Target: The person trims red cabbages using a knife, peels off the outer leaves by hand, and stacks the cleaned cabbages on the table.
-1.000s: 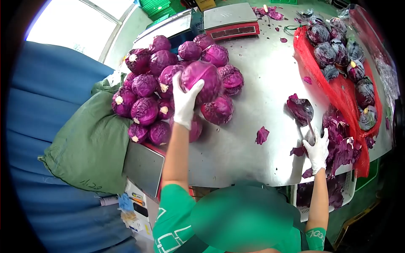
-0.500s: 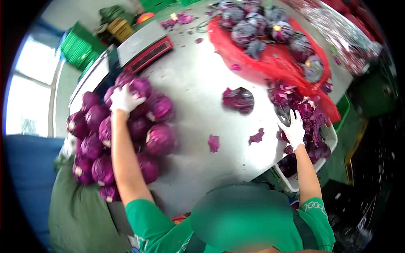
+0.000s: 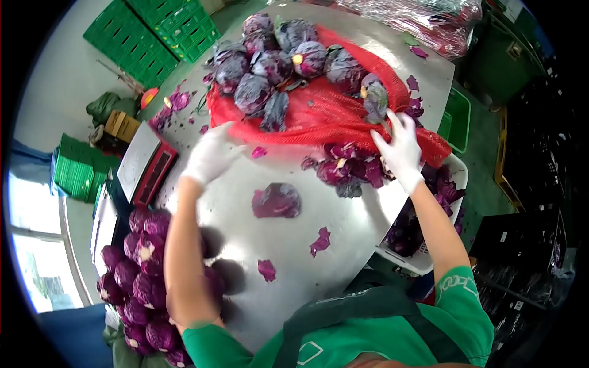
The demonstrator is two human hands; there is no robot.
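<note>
My left hand (image 3: 211, 154), in a white glove and somewhat blurred, is open over the metal table, close to the near left edge of a red mesh bag (image 3: 313, 104). Untrimmed red cabbages (image 3: 272, 66) with greyish outer leaves lie on that bag. At its right end my right hand (image 3: 400, 147), also gloved, has its fingers apart beside a smaller cabbage (image 3: 374, 98) and over the bag's gathered edge. Loose purple leaves (image 3: 350, 165) are heaped just left of it. At the lower left, peeled red cabbages (image 3: 149, 288) are piled up, partly behind my left arm.
A white basket (image 3: 423, 264) of leaves stands at the table's right edge, with a green crate (image 3: 455, 119) behind it. A red scale (image 3: 147, 165) sits at the left. Leaf scraps (image 3: 320, 241) dot the metal table (image 3: 294, 306). Green crates (image 3: 132, 46) are stacked at the back.
My left hand has left the peeled cabbages and moved to the bag's left side. My right hand has gone from the leaf heap to the bag's right end. The view has shifted.
</note>
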